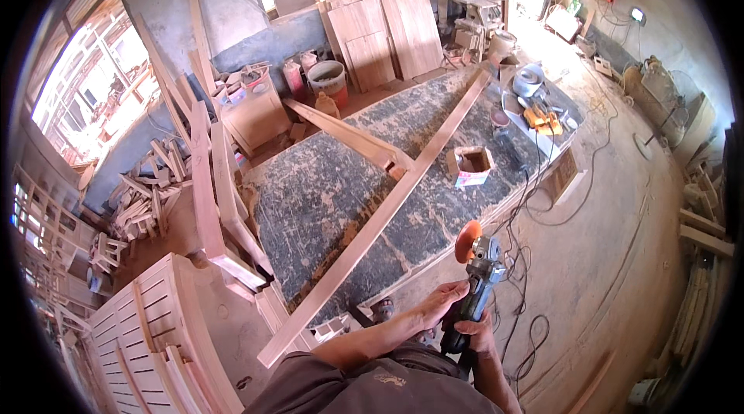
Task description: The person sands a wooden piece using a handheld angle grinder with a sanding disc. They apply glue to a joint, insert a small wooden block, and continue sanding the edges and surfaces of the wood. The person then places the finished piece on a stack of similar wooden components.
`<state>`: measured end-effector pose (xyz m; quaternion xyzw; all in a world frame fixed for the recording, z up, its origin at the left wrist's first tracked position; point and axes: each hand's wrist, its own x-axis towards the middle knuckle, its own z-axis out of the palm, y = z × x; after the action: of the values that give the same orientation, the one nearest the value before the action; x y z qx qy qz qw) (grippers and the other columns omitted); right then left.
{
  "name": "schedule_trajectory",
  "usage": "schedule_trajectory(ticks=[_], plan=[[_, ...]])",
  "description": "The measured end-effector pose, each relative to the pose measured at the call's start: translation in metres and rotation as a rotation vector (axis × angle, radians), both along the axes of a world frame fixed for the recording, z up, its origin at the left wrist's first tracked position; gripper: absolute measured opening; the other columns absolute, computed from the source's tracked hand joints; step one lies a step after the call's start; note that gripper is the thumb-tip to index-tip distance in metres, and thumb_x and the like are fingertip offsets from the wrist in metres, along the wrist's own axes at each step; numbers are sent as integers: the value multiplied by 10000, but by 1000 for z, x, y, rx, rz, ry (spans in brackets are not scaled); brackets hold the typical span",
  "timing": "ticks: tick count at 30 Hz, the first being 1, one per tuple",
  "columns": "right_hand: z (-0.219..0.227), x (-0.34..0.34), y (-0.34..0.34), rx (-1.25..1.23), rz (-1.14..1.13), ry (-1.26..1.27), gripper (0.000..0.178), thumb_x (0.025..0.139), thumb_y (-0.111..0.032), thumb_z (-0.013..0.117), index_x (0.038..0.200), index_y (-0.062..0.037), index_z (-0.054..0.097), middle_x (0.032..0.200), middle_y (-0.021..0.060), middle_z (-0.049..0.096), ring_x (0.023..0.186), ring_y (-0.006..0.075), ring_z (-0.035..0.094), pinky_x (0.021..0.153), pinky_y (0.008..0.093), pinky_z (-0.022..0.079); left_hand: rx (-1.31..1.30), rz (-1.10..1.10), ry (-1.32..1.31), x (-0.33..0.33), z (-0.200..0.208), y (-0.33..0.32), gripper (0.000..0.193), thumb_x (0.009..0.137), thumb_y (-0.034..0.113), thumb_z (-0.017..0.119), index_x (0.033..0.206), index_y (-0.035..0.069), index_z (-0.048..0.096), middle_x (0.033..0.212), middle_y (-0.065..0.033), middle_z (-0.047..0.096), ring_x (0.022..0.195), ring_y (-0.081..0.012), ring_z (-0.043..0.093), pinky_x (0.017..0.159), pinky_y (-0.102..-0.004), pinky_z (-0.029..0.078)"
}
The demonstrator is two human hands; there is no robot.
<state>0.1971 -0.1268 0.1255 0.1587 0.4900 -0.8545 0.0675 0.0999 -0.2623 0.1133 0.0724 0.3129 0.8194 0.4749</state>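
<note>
An angle grinder [482, 278] with a grey-blue body and an orange disc [467, 241] is in front of me, past the workbench's near edge, disc end pointing away. My right hand [478, 330] is closed around its dark rear body. My left hand [447, 302] presses its fingers against the left side of the grinder. On the scuffed dark workbench [310, 205] lies a long wooden plank [380, 216], running diagonally, its near end past the bench edge. A shorter wooden piece [345, 133] meets it at an angle near the middle.
A small open box [470, 164] sits on the bench, with a yellow power tool [543, 121] and a grey pot [528, 81] farther right. Black cables [521, 259] trail to the floor. Timber beams [205, 182] and a slatted panel [155, 321] stand left; boards [411, 30] lean behind.
</note>
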Motion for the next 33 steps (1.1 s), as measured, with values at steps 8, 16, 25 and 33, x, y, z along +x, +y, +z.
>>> schedule_trajectory(ticks=[8, 16, 25, 33], plan=[[-13, -56, -51, -8, 75, -50, 481, 649, -147, 761, 1085, 49, 704, 888, 177, 750, 763, 310, 745, 727, 398, 622, -77, 20, 202, -56, 10, -52, 460, 1090, 474, 521, 1253, 55, 619, 1046, -80, 723, 928, -170, 702, 839, -310, 567], [-1, -93, -87, 45, 94, 14, 565, 677, -200, 771, 1157, 75, 657, 901, 212, 745, 764, 335, 748, 741, 409, 627, 2, -70, 323, -102, 7, -93, 427, 1097, 421, 536, 1308, 55, 589, 1081, -72, 710, 1009, -156, 668, 897, -296, 541], [-24, -98, -87, -36, -28, -55, 661, 626, -96, 721, 1255, 72, 608, 1012, 211, 741, 834, 383, 750, 784, 461, 644, 59, -180, 401, -122, -2, -99, 445, 1102, 391, 529, 1362, 31, 563, 1149, -71, 699, 1100, -172, 634, 997, -332, 492], [-60, -101, -91, -134, -116, -57, 684, 580, -51, 675, 1258, 26, 625, 1095, 149, 732, 981, 336, 727, 922, 430, 591, -16, -98, 268, -119, -10, -96, 416, 1103, 369, 544, 1326, 20, 580, 1104, -62, 685, 1030, -146, 628, 933, -298, 503]])
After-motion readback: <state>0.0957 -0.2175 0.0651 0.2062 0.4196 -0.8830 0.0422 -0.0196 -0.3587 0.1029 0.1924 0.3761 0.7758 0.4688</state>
